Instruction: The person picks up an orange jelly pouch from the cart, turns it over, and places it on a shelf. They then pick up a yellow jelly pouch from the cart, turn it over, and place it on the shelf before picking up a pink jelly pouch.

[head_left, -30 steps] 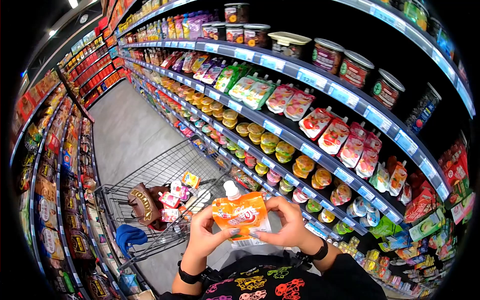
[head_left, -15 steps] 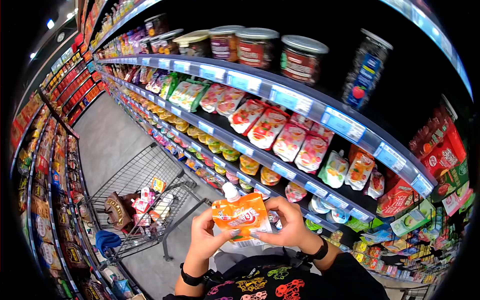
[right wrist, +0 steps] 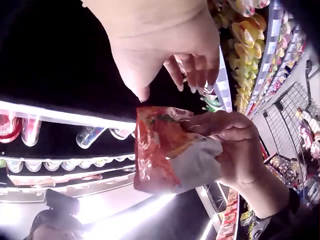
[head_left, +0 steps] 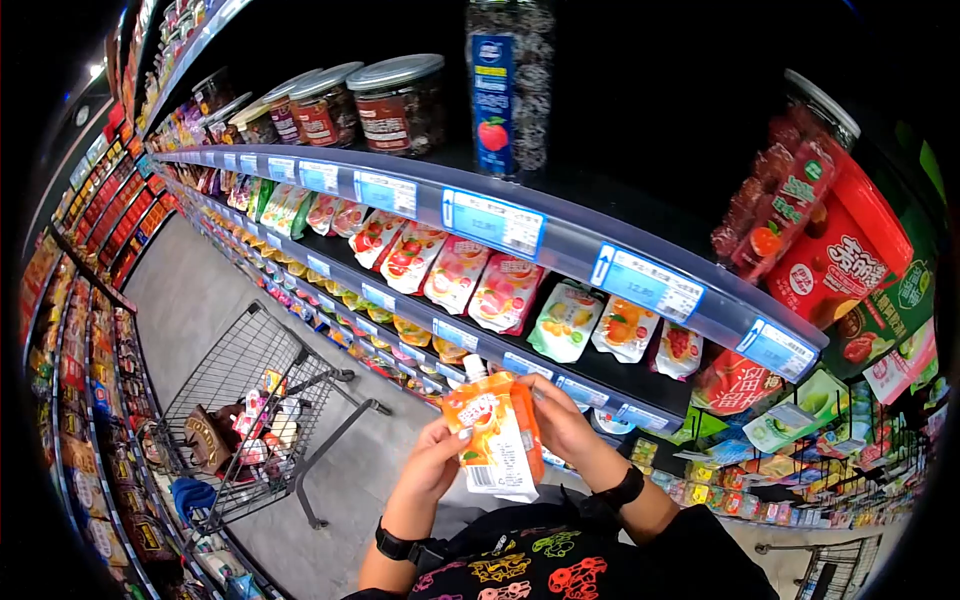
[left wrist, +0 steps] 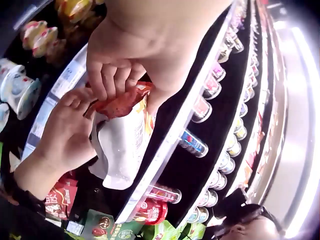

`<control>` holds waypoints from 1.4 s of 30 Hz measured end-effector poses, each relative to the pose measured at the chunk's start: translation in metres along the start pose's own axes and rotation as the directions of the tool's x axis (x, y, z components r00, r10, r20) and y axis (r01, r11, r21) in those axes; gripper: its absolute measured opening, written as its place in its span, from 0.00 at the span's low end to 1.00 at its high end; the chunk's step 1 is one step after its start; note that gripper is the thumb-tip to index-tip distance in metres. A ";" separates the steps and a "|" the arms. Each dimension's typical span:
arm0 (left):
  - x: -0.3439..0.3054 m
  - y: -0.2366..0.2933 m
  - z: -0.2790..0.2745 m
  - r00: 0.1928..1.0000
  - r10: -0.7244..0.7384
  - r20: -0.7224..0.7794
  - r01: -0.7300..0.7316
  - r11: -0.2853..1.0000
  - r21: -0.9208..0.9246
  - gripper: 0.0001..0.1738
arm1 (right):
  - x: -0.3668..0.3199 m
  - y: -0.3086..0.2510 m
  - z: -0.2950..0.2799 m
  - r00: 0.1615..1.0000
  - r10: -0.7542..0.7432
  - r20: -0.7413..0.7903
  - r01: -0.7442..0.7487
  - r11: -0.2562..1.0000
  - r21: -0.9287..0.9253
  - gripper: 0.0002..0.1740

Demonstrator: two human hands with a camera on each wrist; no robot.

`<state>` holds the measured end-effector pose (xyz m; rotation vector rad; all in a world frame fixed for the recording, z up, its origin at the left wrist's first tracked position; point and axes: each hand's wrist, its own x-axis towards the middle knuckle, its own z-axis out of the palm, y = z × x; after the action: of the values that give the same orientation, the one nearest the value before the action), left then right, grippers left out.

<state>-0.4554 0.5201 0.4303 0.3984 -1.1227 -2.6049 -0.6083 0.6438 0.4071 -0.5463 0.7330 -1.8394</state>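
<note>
On the left of the head view, a long shelf of packets (head_left: pixel 95 400) ran beside the aisle floor (head_left: pixel 195 285). A wire shopping cart (head_left: pixel 245 350) stood on that floor, holding a brown bag (head_left: pixel 207 440) and several small colourful packs (head_left: pixel 255 425), with a blue cloth (head_left: pixel 192 495) at its near end. Right of it, the left hand (head_left: pixel 437 462) gripped the spouted pouch (head_left: pixel 492 435), its thumb on the printed front and its other fingers bent round behind. The pouch was in front of the person's body, below the stocked shelves, tilted, with its white spout (head_left: pixel 474 368) up and a barcode low on its face. At its other side was the right hand (head_left: pixel 565 430); the right wrist view showed its fingers loosely bent, the thumb apart from them and its tip just beside the pouch's edge, though whether it touched could not be told. Behind the hands, lidded jars (head_left: pixel 398 105) and a tall jar with a blue label (head_left: pixel 510 90) stood on an upper shelf, above a row of pouches on the shelf below (head_left: pixel 505 290). Farther right were a large red bag (head_left: pixel 835 260), hanging packets (head_left: pixel 800 460) and part of a second cart (head_left: pixel 835 572).
</note>
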 end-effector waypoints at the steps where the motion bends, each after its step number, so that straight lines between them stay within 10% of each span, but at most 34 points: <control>1: 0.004 -0.008 0.002 0.998 -0.055 0.034 0.057 0.997 -0.054 0.23 | -0.002 0.002 0.000 0.998 0.027 -0.055 -0.027 1.000 0.014 0.19; 6: 0.019 -0.051 -0.001 0.913 -0.340 0.225 0.403 0.835 -0.374 0.25 | -0.002 0.002 -0.018 0.964 0.058 0.259 -0.127 0.958 0.258 0.31; 8: 0.023 -0.056 0.007 0.857 -0.400 0.324 0.505 0.775 -0.379 0.24 | -0.007 -0.003 -0.010 0.978 0.005 0.207 -0.060 0.964 0.259 0.40; 10: 0.040 -0.098 -0.018 0.706 -0.292 0.646 0.699 0.440 -0.564 0.22 | -0.010 -0.002 -0.010 0.968 -0.112 0.225 0.048 0.961 0.272 0.47; 13: 0.042 -0.080 0.021 0.677 -0.520 0.521 0.733 0.410 -0.543 0.16 | -0.016 -0.005 -0.027 0.982 -0.185 0.049 0.177 0.974 0.141 0.45; 16: 0.053 -0.098 0.020 0.627 -0.447 0.638 0.771 0.474 -0.426 0.20 | -0.021 -0.031 -0.020 0.970 -0.209 -0.126 0.208 0.978 -0.017 0.38; 20: 0.071 -0.107 0.023 0.858 -0.498 0.126 0.495 0.867 0.062 0.15 | -0.030 -0.058 -0.030 0.962 -0.235 -0.140 0.220 0.968 -0.118 0.33; 22: 0.074 -0.088 0.029 0.946 -0.265 0.185 0.189 0.917 0.350 0.12 | -0.036 -0.079 -0.030 0.917 -0.349 -0.194 0.305 0.925 -0.226 0.29; 25: 0.083 -0.075 0.043 0.982 0.018 0.188 -0.130 0.787 0.603 0.09 | -0.037 -0.113 -0.033 0.727 -0.525 -0.442 0.321 0.829 -0.457 0.24; 31: 0.090 -0.074 0.081 0.846 0.332 0.418 -0.505 0.245 0.827 0.06 | -0.014 -0.136 -0.075 0.623 -0.763 -0.173 0.005 0.225 -0.974 0.21; 38: 0.095 -0.079 0.095 0.752 0.366 0.548 -0.582 -0.019 0.813 0.16 | 0.011 -0.122 -0.088 0.565 -0.825 -0.028 -0.044 0.004 -0.999 0.16; 42: 0.098 -0.076 0.095 0.761 0.359 0.540 -0.542 -0.106 0.834 0.21 | 0.011 -0.113 -0.073 0.543 -0.829 -0.135 0.129 0.241 -0.962 0.14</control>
<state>-0.5901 0.5983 0.4234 -0.0282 -2.4427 -0.8172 -0.7350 0.6824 0.4349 -0.9200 2.4084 -2.1616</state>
